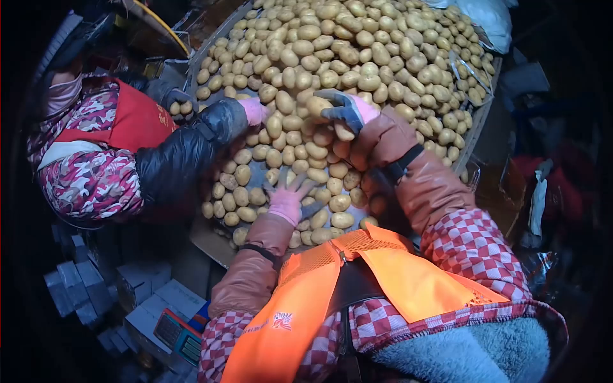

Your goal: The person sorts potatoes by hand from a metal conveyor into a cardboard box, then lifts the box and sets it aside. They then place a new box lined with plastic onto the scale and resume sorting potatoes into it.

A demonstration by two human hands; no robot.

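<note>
A big heap of pale yellow potatoes (357, 51) covers a sloping table. My left hand (288, 198), in a pink glove, lies flat with fingers spread on potatoes near the front edge. My right hand (345, 112), in a pink and dark grey glove, rests higher up, its fingers curled around a potato (317, 104). Brown sleeve covers and an orange apron (357, 287) fill the lower view.
A co-worker at the left, in a patterned jacket and red apron (137, 121), reaches a pink-gloved hand (254, 110) into the heap. The table's rim (476, 124) runs down the right. Boxes (159, 300) and a small scale (182, 335) sit below left.
</note>
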